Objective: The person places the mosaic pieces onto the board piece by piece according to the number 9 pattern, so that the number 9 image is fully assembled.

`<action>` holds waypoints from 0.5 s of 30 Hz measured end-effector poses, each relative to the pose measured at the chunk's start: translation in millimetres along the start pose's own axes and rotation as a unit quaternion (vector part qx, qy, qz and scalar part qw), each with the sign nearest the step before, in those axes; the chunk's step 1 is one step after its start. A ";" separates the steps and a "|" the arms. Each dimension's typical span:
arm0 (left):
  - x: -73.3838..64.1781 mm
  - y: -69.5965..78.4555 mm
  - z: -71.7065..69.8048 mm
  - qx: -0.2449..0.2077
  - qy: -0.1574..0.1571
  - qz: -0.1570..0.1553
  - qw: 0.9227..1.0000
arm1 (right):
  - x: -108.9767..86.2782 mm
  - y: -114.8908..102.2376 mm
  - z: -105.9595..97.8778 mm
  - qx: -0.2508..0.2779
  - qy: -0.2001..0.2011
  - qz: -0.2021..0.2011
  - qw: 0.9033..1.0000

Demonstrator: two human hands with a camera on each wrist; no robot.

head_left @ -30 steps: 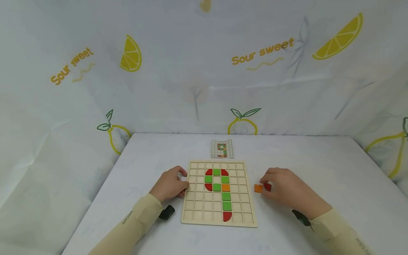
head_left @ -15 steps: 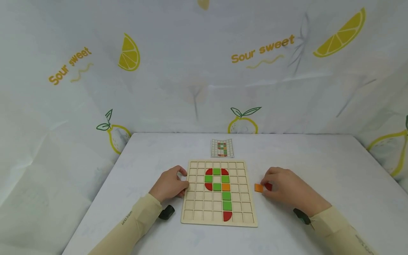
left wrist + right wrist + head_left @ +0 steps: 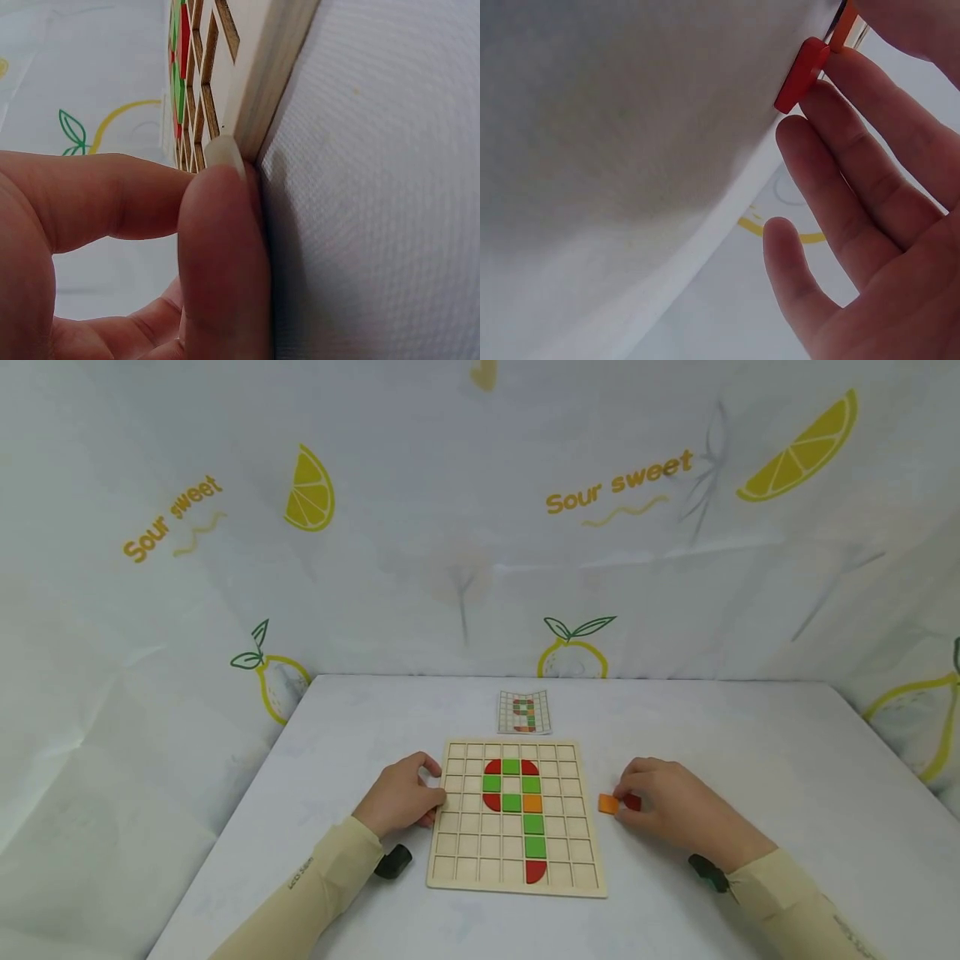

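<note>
A square wooden grid board (image 3: 477,843) lies on the white table. Green squares, red quarter-rounds and an orange square in its cells form a 9. At the board's left edge, my left hand (image 3: 401,795) holds on with thumb and index finger; the left wrist view shows the thumb (image 3: 225,225) against the rim (image 3: 262,82). Right of the board, my right hand (image 3: 663,802) pinches a loose orange square tile (image 3: 608,803) at its near side. A loose red tile (image 3: 633,802) lies partly hidden under that hand. In the right wrist view the red tile (image 3: 802,75) is beside the fingertips.
Behind the board lies a small pattern card (image 3: 524,712) showing a coloured 9 on a grid. A white cloth wall printed with lemons stands along the table's back edge. Dark wrist devices (image 3: 393,861) sit below both hands.
The head view has shifted slightly. Both hands stay almost where they were, the left at the board's edge and the right at the orange tile.
</note>
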State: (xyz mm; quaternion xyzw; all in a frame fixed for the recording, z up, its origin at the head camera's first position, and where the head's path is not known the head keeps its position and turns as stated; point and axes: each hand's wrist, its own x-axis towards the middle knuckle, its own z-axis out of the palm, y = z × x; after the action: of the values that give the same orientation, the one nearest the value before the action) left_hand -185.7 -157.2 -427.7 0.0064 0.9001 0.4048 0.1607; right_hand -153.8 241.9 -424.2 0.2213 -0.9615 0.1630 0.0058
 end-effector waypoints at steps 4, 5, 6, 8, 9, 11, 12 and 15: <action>0.5 -1.6 -0.1 0.002 -0.001 0.001 1.000 | 0.6 -1.2 -0.1 0.002 0.000 -0.004 1.000; 0.6 -2.0 0.0 0.002 -0.001 0.001 1.000 | 0.8 -1.7 -0.3 0.002 -0.001 -0.004 1.000; 0.6 -2.0 -0.1 0.001 -0.001 0.002 1.000 | 1.0 -2.1 -0.5 0.003 -0.002 -0.004 1.000; 0.5 -2.1 -0.2 0.000 0.000 0.002 1.000 | 1.7 -2.9 -0.8 0.002 -0.005 0.000 1.000; 0.7 -1.9 -0.4 0.002 0.001 0.004 1.000 | 2.2 -3.5 -0.9 0.001 -0.007 0.003 1.000; 1.2 -1.5 -0.4 0.003 0.001 0.004 1.000 | 3.4 -4.9 -1.4 -0.005 -0.010 0.006 1.000; 1.4 -1.0 -0.4 0.002 0.000 0.003 1.000 | 4.1 -5.6 -1.6 -0.008 -0.012 0.008 1.000; 2.2 -0.8 0.1 0.002 -0.002 0.001 1.000 | 5.8 -9.5 -2.4 -0.008 -0.016 0.012 1.000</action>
State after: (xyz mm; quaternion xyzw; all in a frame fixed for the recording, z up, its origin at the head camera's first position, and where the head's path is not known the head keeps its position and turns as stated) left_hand -187.7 -157.3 -429.0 0.0084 0.9008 0.4028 0.1618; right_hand -155.2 232.1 -418.5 0.2121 -0.9653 0.1519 -0.0094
